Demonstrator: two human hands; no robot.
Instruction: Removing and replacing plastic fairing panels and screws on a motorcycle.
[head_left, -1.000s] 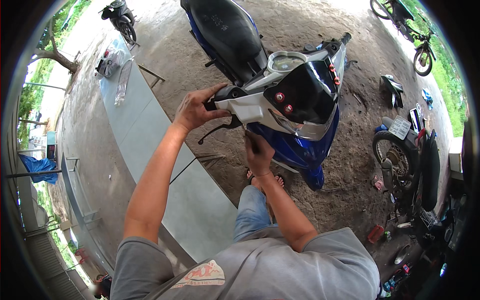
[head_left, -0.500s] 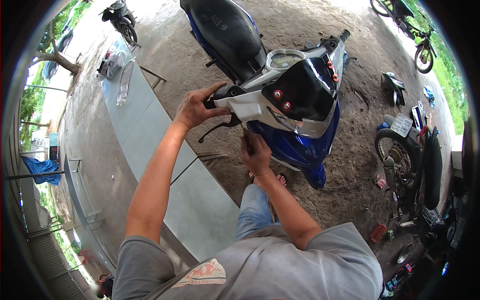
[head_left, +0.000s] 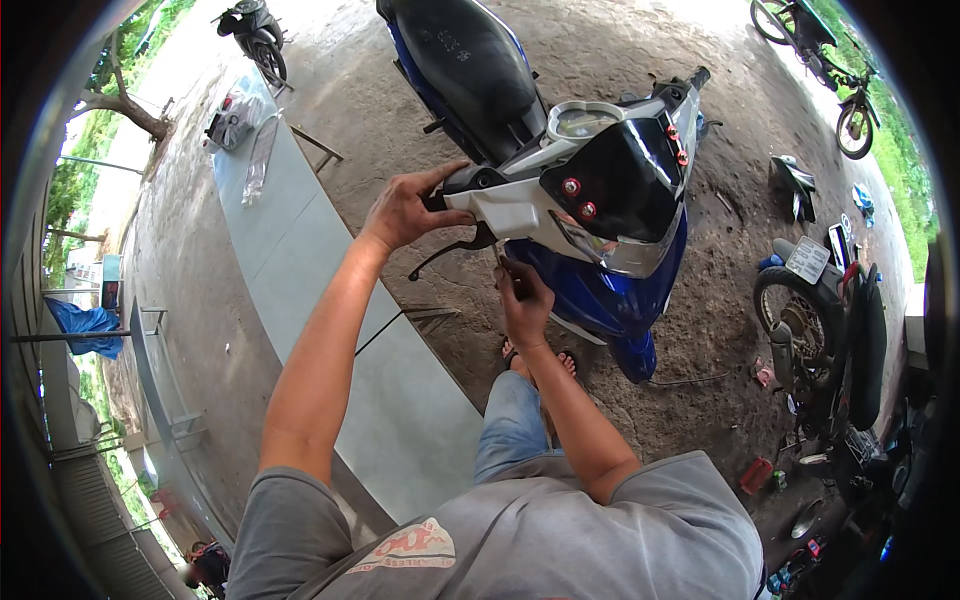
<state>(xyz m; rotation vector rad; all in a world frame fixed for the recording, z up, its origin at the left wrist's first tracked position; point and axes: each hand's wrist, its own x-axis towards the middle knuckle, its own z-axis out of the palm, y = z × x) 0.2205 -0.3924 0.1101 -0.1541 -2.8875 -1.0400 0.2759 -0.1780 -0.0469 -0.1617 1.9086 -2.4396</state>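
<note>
A blue and white motorbike [head_left: 520, 215] stands in front of me, its front end turned toward my right side. My left hand [head_left: 412, 208] is closed round the left end of its handlebar, thumb under the white cover. Just below that hand the black brake lever [head_left: 445, 255] sticks out to the left. Under the cover's lower edge, my right hand [head_left: 525, 300] is held with curled fingers, beside the blue front panel [head_left: 600, 300]. A thin piece shows at its fingertips, too small to name. The black windscreen [head_left: 615, 180] carries several red-ringed bolts.
A long grey-topped bench [head_left: 300, 250] runs along my left, with plastic-wrapped parts [head_left: 235, 125] at its far end. On the right lies a partly dismantled motorbike [head_left: 830, 320] among loose parts. A black fairing piece [head_left: 793, 187] rests on the dirt ground. Other motorbikes stand farther off.
The whole scene has shifted slightly right in the view. My left hand keeps its hold on the handlebar. My right hand has turned a little at the same spot below the cover.
</note>
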